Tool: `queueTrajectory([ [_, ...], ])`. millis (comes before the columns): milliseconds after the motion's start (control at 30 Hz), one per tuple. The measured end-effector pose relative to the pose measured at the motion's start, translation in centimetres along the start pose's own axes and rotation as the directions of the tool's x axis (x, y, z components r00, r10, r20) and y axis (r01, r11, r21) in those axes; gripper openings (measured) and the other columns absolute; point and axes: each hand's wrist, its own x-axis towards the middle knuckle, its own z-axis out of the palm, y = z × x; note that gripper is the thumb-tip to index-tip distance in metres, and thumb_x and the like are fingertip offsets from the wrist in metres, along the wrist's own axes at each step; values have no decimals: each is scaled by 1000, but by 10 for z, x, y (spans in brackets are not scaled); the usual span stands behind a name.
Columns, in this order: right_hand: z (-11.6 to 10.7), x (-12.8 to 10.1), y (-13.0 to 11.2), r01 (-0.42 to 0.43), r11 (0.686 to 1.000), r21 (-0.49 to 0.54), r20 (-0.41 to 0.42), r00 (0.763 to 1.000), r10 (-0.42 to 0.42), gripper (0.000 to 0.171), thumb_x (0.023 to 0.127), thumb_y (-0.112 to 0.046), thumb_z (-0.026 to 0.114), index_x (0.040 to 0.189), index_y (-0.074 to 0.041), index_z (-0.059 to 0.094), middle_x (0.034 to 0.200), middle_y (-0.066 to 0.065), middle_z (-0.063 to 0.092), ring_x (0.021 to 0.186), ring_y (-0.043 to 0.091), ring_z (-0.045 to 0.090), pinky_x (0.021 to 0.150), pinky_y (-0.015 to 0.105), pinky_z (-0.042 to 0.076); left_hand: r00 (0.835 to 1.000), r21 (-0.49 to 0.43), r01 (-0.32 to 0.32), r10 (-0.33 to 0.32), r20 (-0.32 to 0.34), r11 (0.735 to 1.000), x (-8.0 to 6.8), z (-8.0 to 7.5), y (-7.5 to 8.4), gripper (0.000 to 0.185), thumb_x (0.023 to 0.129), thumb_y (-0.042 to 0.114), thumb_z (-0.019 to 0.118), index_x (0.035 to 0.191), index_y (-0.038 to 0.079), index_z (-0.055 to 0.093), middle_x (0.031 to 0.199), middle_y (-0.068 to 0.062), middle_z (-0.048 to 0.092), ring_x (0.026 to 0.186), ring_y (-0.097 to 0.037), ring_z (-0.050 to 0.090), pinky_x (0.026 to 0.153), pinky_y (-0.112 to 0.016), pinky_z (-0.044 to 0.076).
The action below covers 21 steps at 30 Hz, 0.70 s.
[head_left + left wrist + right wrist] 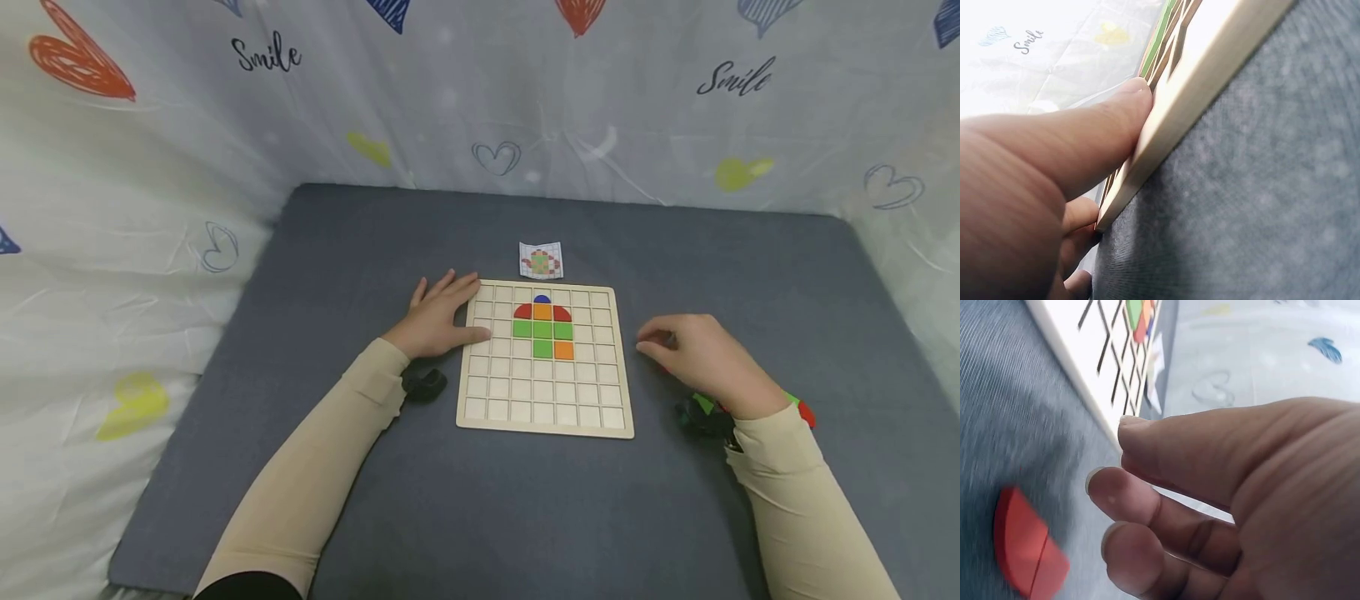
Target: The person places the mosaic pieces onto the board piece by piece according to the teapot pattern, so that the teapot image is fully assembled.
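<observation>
Beige sleeves run up from the lower frame. Left hand [438, 321] lies flat, fingers straight, pressing the left edge of the wooden grid board [546, 412] at centre. Right hand [701, 354], right of the board, hovers loosely curled over a red quarter-round piece [1025, 544], grasping nothing.

Place: a small tabletop play corner, likely at home
Backdrop: a white sheet [150, 167] printed with hearts and the word "Smile" hangs on three sides
Surface: a grey felt mat [525, 500]
Toys: a wooden grid board [545, 400] with coloured tiles, and a pattern card [541, 260]
</observation>
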Motion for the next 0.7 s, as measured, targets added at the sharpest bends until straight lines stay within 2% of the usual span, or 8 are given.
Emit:
queueTrajectory([
  [200,-8,-8,22,-21,1000,-16,9,1000,21,26,99,-19,75,118,-1,76,96,8,78,74,13,66,71,40,55,1000,-5,0,0,0,1000,0,0,0,92,98,53,72,169,14,26,176,0,17,164,-26,0,127,-54,-18],
  [300,-10,-15,33,-42,999,-11,-2,999,42,27,99,-17,74,120,0,75,99,11,77,69,14,63,64,37,52,1000,-2,0,0,2,1000,1,1,0,93,98,53,72,169,14,25,176,0,17,164,-26,0,127,-54,-18],
  [500,-15,-32,52,-152,987,50,21,988,151,33,101,-20,72,128,0,71,108,17,73,59,17,57,52,33,46,1000,-2,7,-7,1,1000,1,1,0,93,98,53,72,168,15,26,176,0,18,164,-26,0,127,-54,-17],
  [700,-24,-44,71,-214,975,56,13,977,213,39,103,-27,70,132,0,69,116,22,71,70,17,63,57,33,49,1000,3,8,-8,0,1000,2,1,-1,92,98,53,72,168,15,27,176,1,18,164,-26,0,128,-55,-17],
])
